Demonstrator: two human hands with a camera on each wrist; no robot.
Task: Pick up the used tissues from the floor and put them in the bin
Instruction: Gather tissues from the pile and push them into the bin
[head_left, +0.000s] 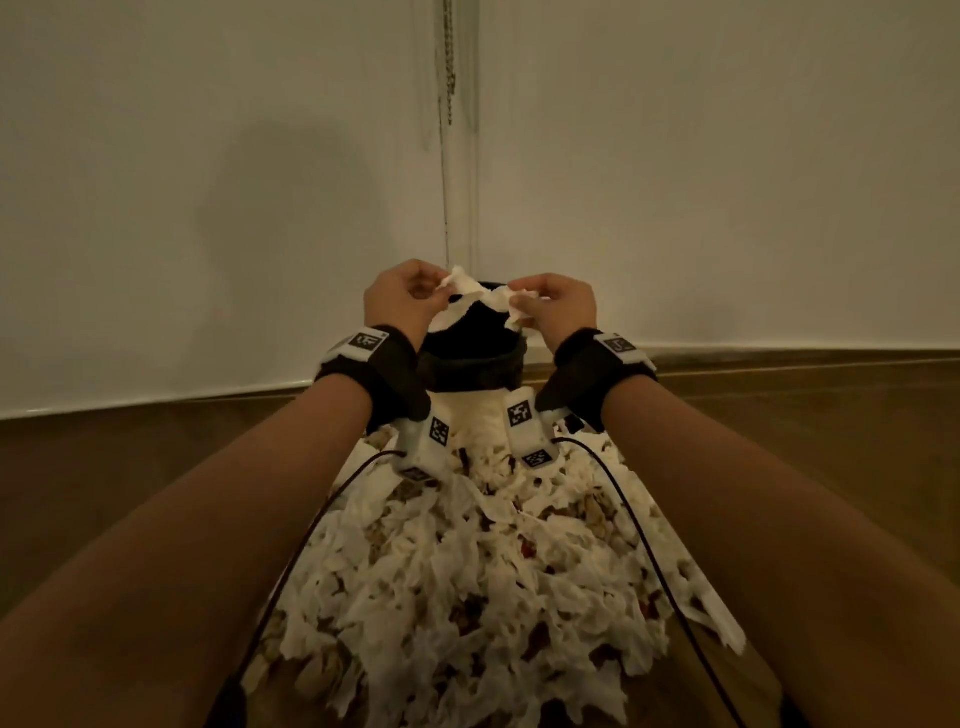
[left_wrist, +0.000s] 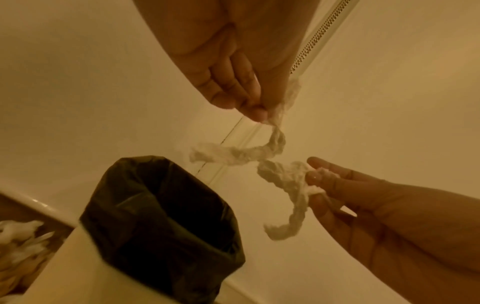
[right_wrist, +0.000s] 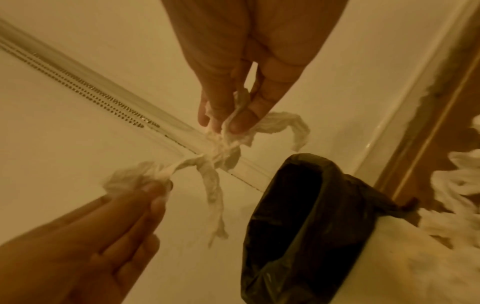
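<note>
Over the white bin with a black liner both hands hold a tangle of white tissue. My left hand pinches one end between thumb and fingertips, and my right hand pinches the other. In the left wrist view, twisted tissue strands hang between the left hand and the right hand, just above and beside the bin's mouth. The right wrist view shows the same tissue, the right hand, the left hand and the bin.
A large pile of crumpled tissues covers the wooden floor in front of the bin, between my forearms. The bin stands in a corner of white walls, with a bead chain hanging above it. Black cables run from the wrist cameras.
</note>
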